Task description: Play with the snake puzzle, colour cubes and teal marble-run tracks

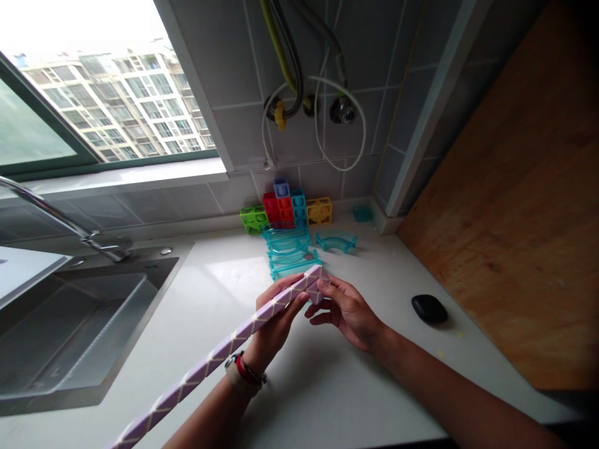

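A long lilac snake puzzle (234, 338) with pale lines between its wedge segments runs from the lower left edge up to the middle of the view. Its far end is folded back in a short bend. My left hand (276, 330) is closed around the straight part close to that bend, thumb on the near side. At the folded end, my right hand (349, 308) pinches the last segments between thumb and fingers. Some fingertips of both hands are hidden behind the puzzle.
Clear turquoise plastic pieces (287, 246) lie on the white counter (224, 268) beyond my hands, in front of coloured blocks (278, 209) by the tiled wall. A black rounded object (429, 309) lies at right. The sink (107, 368) is at left, a wooden panel (505, 206) at right.
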Demonstrator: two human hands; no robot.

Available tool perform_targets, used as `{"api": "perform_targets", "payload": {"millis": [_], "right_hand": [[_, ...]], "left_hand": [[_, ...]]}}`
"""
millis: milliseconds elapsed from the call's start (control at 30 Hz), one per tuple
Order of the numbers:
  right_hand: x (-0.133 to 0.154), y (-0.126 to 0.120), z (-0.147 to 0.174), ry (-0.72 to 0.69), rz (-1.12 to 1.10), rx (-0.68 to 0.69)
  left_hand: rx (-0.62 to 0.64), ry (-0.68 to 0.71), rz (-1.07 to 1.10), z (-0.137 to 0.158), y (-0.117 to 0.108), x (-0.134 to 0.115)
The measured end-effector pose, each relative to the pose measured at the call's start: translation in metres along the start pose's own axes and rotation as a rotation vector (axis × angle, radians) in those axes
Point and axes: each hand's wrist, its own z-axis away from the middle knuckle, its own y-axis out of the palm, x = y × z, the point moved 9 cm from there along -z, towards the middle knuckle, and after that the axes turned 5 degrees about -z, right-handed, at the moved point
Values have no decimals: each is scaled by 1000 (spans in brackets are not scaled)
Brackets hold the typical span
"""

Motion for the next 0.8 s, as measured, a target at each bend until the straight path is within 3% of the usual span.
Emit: {"api": "perform_targets", "payload": {"millis": [233, 500, 800], "right_hand": [[3, -2, 1, -56, 88, -17], [7, -6, 0, -81, 150, -56], [20, -2, 4, -278, 485, -87]], "left_hand": [[-4, 98, 60, 1, 6, -9], [-33, 62, -24, 4, 5, -5], [-115, 68, -69, 4, -9, -5]]}}
